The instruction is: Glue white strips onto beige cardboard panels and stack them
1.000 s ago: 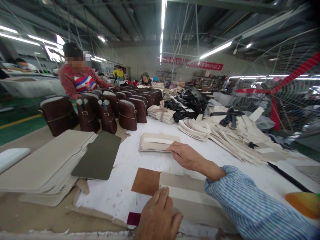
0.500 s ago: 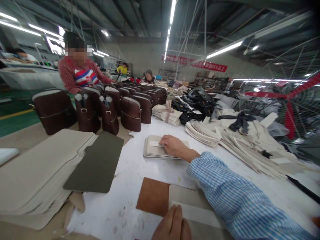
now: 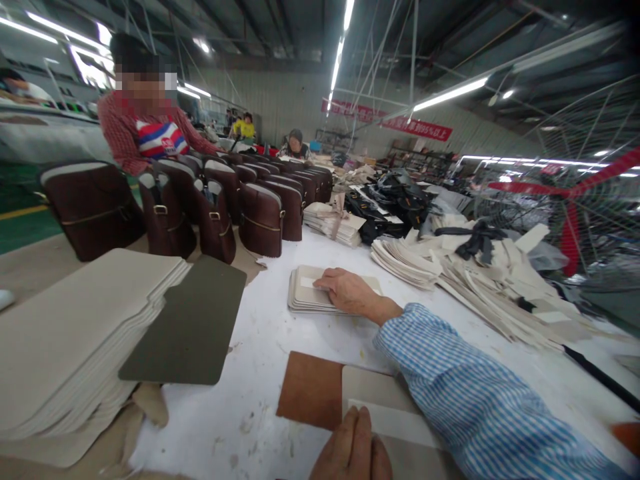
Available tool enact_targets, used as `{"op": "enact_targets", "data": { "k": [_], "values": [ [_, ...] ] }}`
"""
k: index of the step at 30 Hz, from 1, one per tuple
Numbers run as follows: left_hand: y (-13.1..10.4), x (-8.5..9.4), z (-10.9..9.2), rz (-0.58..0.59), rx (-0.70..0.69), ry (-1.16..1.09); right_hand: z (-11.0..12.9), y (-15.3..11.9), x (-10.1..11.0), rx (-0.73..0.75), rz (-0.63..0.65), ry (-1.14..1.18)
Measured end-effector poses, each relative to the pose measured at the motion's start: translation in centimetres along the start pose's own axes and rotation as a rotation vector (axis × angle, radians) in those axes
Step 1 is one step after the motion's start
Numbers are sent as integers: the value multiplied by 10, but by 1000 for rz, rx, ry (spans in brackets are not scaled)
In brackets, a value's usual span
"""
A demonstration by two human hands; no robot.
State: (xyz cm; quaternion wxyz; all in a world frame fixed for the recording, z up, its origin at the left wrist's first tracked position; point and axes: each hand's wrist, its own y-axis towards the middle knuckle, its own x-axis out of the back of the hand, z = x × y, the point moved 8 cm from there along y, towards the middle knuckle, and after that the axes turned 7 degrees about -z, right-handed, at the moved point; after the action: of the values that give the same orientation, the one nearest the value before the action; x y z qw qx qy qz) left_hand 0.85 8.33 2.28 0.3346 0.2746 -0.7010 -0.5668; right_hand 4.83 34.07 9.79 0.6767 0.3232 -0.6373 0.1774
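My right hand (image 3: 353,293) reaches out over a small stack of beige panels (image 3: 313,299), its fingertips pinched at a white strip (image 3: 307,283) on the top one. At the bottom edge, my left hand (image 3: 353,450) has its fingers pressed together on the end of a wider white strip (image 3: 400,421), which lies across a beige panel (image 3: 367,383). Whether the fingers grip this strip or only press it is hard to tell. A brown leather piece (image 3: 311,390) adjoins that panel on its left.
Large beige panels (image 3: 75,333) and a dark green board (image 3: 187,327) lie left. Brown bags (image 3: 261,220) stand behind, near a person in a red checked shirt (image 3: 117,130). Beige pieces (image 3: 480,293), black items (image 3: 395,200) and a fan (image 3: 570,193) are at right.
The view has shifted slightly. My right fingertips have moved a little left along the small strip. My left hand stays at the wide strip.
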Motion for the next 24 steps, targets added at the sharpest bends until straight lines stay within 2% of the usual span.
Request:
{"op": "enact_targets", "data": {
  "k": [2, 4, 8, 14, 16, 20, 22, 24],
  "values": [
    [-4, 4, 3, -130, 114, 26, 2, 0, 0, 8, 16, -12],
    [-11, 1, 1, -193, 180, 39, 4, 1, 1, 13, 34, -25],
    [-17, -7, -5, -186, 202, 20, 7, 4, 2, 18, 56, -51],
    [-1, 5, -2, -168, 273, -3, 8, 3, 2, -27, 76, -64],
    [8, 9, 0, -56, 228, -36, 7, 1, 1, -51, 80, -58],
    [11, 7, -1, 322, 14, -121, 10, 0, 2, -92, 72, -57],
    [7, 7, 5, 424, 6, -139, 13, 2, 3, -106, 64, -68],
    [7, 6, 9, 475, 24, -160, 15, 4, 5, -120, 64, -84]
  ]
}}
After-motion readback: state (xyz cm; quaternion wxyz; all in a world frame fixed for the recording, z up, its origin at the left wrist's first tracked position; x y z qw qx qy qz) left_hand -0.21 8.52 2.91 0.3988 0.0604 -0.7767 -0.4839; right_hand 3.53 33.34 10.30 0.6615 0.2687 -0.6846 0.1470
